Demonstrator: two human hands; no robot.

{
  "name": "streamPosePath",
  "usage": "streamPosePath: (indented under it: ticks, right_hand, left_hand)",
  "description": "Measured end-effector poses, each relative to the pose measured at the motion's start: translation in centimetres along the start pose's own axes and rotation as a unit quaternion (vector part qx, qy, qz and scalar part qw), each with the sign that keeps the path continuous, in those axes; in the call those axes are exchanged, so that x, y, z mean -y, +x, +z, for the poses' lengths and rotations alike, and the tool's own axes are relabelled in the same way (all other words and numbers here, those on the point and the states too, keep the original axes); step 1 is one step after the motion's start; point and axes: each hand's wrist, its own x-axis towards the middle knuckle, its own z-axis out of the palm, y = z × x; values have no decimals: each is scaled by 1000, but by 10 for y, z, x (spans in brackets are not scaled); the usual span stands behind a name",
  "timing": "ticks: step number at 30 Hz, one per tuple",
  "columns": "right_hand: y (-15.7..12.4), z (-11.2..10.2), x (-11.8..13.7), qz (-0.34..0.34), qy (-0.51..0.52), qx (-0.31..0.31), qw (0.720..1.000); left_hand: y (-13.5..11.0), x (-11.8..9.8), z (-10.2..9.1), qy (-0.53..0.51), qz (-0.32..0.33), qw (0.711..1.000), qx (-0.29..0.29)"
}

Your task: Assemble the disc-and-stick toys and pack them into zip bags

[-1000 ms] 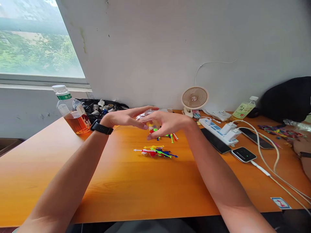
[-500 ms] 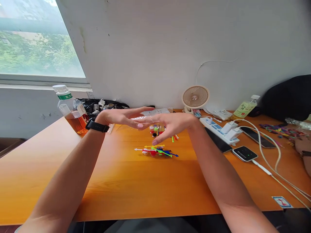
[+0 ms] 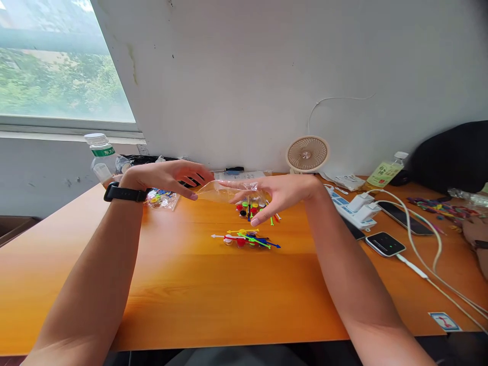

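Note:
A clear plastic bag (image 3: pixel 218 194) is stretched between my two hands above the table. My left hand (image 3: pixel 168 177) has its thumb tip at the bag's left corner and appears to grip the film there. My right hand (image 3: pixel 280 195) is at the bag's other end, fingers stretched out against or inside the film, thumb apart and pointing down. Below lies a small pile of coloured plastic arrow pointers and round pieces (image 3: pixel 246 239). A second group of coloured pieces (image 3: pixel 249 209) lies behind it, partly covered by my right hand.
Left stands a tea bottle (image 3: pixel 102 152), near a bag of small coloured parts (image 3: pixel 162 198). A fan (image 3: pixel 307 154) is at the wall. To the right are a power strip (image 3: pixel 353 213) with cables, a phone (image 3: pixel 404 217), a small charging device (image 3: pixel 385 244) and another bottle (image 3: pixel 387 170).
My left hand has moved left, away from my right hand, and the plastic bag is now spread out between them. My right hand has shifted slightly right. The coloured piles have stayed put.

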Motion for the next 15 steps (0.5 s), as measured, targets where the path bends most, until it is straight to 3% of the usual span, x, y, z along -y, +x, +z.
streamPosePath:
  ticks: [3, 8, 12, 15]
  right_hand:
    - [-2, -3, -1, 5, -7, 29, 1000]
    - [-4, -4, -2, 7, 5, 32, 999]
    - [-1, -1, 1, -12, 15, 74, 997]
    - [2, 2, 4, -19, 9, 60, 998]
  left_hand:
    - [-3, 1, -5, 30, 7, 999, -36]
    - [-2, -8, -4, 12, 36, 999, 0]
    - [12, -15, 8, -44, 62, 997, 2]
    - [30, -19, 23, -59, 60, 995, 50]
